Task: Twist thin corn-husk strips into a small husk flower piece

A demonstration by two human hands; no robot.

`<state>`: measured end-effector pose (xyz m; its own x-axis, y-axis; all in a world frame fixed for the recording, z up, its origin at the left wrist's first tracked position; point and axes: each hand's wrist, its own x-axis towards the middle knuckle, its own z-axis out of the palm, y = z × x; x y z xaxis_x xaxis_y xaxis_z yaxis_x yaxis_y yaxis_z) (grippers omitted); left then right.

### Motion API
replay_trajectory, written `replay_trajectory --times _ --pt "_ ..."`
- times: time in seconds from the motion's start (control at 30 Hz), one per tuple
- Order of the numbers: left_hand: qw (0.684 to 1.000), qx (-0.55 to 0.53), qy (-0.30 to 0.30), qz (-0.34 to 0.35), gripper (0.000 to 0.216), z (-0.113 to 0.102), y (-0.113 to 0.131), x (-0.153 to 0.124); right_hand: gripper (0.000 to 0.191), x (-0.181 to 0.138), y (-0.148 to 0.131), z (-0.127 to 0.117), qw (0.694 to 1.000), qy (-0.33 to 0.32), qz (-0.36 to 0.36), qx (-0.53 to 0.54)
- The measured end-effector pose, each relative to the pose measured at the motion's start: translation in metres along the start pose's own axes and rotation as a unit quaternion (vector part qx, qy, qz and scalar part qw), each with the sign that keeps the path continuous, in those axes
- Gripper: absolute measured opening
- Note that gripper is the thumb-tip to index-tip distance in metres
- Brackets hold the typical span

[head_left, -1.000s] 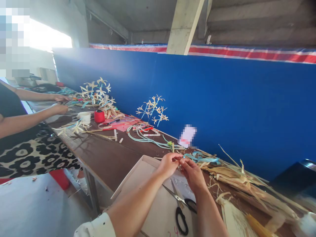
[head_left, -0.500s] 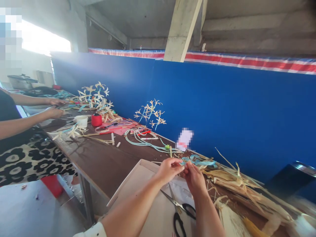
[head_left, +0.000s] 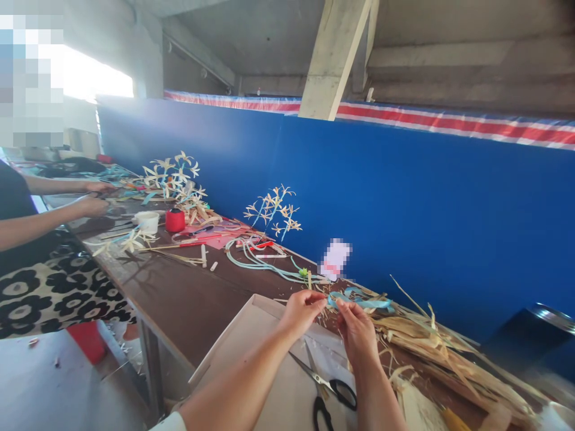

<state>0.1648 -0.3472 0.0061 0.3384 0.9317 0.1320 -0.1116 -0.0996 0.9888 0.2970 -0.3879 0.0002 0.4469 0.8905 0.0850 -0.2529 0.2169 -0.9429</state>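
Observation:
My left hand (head_left: 302, 311) is closed in a pinch above the far edge of a shallow white box (head_left: 242, 341). Facing it, a little apart, my right hand (head_left: 358, 329) also has thumb and forefinger pressed together. Whatever lies between the fingertips is too small to make out. Light-blue strips (head_left: 375, 303) show just behind the fingertips; whether they touch them I cannot tell. Black-handled scissors (head_left: 320, 379) lie with blades apart in the box, below my hands.
Dried husk strips (head_left: 422, 335) are heaped at the right. Pale-blue cords (head_left: 238, 258), a stem of straw-coloured flowers (head_left: 274, 209), a red thread spool (head_left: 175, 221) and a white cup (head_left: 147, 223) stand or lie further left. Another person's hands (head_left: 94, 200) work at far left. A blue partition (head_left: 404, 209) backs the table.
My two hands have drawn slightly apart, and the small blue-green bit seen between the fingertips is less distinct. The other person's hands shifted a little left. The view tilted slightly.

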Motion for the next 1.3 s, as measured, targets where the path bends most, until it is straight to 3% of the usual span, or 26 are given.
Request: replay_trajectory --times 0.37,0.6,0.8,1.0,1.3 --pt "0.999 0.035 0.011 0.019 0.037 -0.001 -0.003 0.0 0.046 -0.006 -0.005 0.004 0.986 0.023 -0.053 -0.153" --pt "0.997 0.06 0.022 0.034 0.035 -0.002 -0.004 0.001 0.028 -0.003 0.0 0.005 0.988 -0.005 -0.061 -0.144" --pt "0.997 0.059 0.027 0.042 0.036 -0.003 -0.004 0.001 0.038 0.002 0.005 0.004 0.995 0.002 -0.026 -0.099" --pt "0.997 0.052 0.03 0.039 0.035 -0.003 -0.004 0.002 0.031 0.005 0.008 0.001 0.996 -0.001 0.011 -0.092" --pt "1.0 0.005 0.022 0.014 0.033 -0.002 0.0 0.001 0.029 -0.001 0.003 0.005 0.999 -0.011 -0.012 -0.044"
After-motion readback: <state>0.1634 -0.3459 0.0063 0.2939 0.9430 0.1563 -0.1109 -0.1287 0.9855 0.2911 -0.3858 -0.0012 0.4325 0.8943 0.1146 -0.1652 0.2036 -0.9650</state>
